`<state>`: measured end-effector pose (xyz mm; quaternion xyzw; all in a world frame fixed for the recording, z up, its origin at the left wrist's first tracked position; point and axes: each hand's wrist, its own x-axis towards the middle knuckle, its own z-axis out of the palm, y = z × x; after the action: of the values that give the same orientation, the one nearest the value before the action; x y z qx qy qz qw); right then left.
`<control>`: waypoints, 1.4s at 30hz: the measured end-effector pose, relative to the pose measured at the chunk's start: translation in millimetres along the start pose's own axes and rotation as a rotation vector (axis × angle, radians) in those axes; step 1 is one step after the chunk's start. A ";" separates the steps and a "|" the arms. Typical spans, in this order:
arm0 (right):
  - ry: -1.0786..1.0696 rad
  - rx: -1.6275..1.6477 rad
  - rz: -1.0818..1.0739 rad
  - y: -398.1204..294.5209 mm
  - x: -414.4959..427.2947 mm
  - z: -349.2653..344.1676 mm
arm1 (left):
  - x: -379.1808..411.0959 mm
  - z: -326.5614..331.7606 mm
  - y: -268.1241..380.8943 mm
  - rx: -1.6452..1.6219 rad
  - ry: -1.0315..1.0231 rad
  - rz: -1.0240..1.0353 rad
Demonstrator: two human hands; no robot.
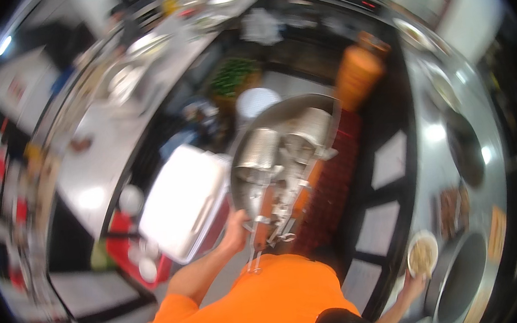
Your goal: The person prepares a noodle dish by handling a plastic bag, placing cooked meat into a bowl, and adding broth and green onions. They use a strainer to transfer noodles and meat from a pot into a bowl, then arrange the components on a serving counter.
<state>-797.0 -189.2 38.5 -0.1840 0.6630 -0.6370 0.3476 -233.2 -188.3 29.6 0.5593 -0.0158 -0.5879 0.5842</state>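
Observation:
My left hand [238, 230] grips the near left rim of a large metal basin [237, 177], held in front of my orange shirt. In the basin lie two perforated metal strainer baskets [260, 150] with orange-brown handles and wire hooks pointing towards me, and some other metal pieces, blurred. At the lower right my right hand [412, 286] holds a small white bowl [423, 254] with pale, chunky food in it. The bowl is over the edge of the metal counter, beside a large dark pot.
A white-lidded cooler box [186, 200] stands left of the basin, with a red crate [157, 274] of pale round things below it. An orange gas cylinder [357, 76] stands beyond. The right metal counter [438, 155] holds pans and a deep pot [462, 277]; another counter [109, 147] runs left.

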 end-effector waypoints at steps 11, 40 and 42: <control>-0.340 0.027 -0.053 -7.2 29.4 163.8 | 1.7 -82.6 43.3 -0.084 0.003 0.222; -1.422 -0.117 0.256 120.1 -316.5 1054.6 | -34.3 -115.3 -0.4 -0.689 0.992 0.308; -1.453 -0.107 0.285 128.5 -313.3 1081.9 | -29.0 -96.5 2.7 -0.706 1.075 0.278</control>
<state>197.2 -734.0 42.1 -0.4880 0.3132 -0.2704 0.7685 -175.0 -107.4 13.9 0.5428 0.4000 -0.1155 0.7294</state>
